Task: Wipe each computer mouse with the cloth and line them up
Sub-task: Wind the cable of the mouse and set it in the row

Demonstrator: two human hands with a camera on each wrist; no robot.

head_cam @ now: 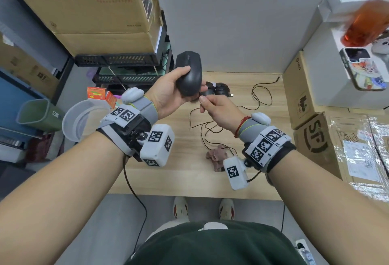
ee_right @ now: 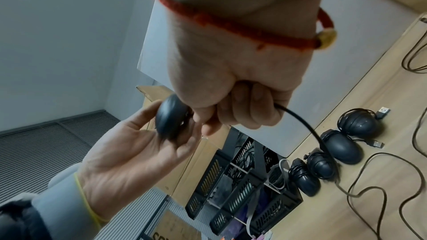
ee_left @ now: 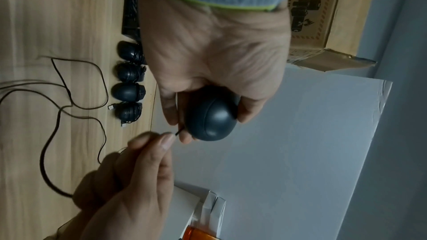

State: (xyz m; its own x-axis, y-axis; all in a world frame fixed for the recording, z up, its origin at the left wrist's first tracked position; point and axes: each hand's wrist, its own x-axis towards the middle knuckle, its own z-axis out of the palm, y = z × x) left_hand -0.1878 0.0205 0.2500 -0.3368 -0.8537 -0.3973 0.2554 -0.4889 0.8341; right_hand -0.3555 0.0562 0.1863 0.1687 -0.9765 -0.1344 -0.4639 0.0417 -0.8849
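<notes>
**Mouse held up, cable pinched**

Head view: the left hand is at the centre of the frame, above the table. Its fingers and thumb curl around a black mouse, which is lifted clear of the table. Just right and lower, the right hand pinches the thin cable close to the mouse. The rest of the cable lies in loose loops on the table. Behind the hands, partly hidden, other mice sit at the back edge of the table. The cloth lies crumpled on the table, lower centre, near the right wrist; no hand touches it.

Left wrist view: the left hand grips the mouse between thumb and fingers at the centre. The right hand comes in from the lower left, with thumb and forefinger pressed on the cable just beside the mouse. At the left, four mice stand in a row on the table, some with the cable wound around them.

Right wrist view: the right hand is closed in a fist around the cable, which goes out to the right and down to the table. The left hand at the lower left holds the mouse, which is blurred. The row of mice is at the right.
</notes>
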